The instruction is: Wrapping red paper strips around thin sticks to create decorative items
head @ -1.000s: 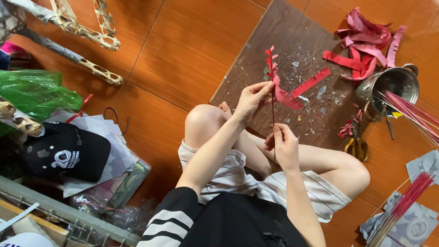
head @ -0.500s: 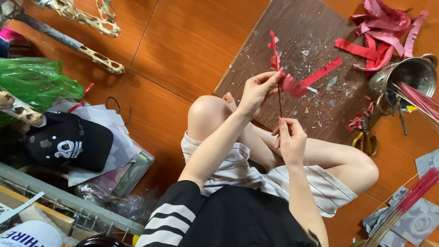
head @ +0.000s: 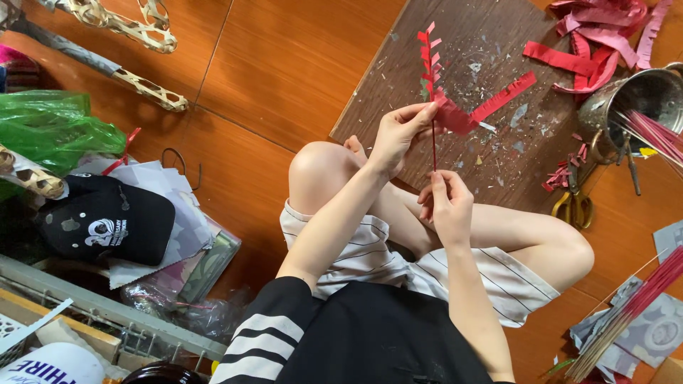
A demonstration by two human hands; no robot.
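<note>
The left hand (head: 398, 135) pinches the fringed red paper strip (head: 455, 114) where it wraps the top of a thin stick (head: 434, 151), held upright above the knees and the wooden board (head: 484, 43) on the floor. Just below, the right hand (head: 445, 206) grips the stick's lower end between fingertips. The paper looks light, soft and easy to tear, the stick stiff but slender, so the wrapped part and the bare stem seem the safest holds.
</note>
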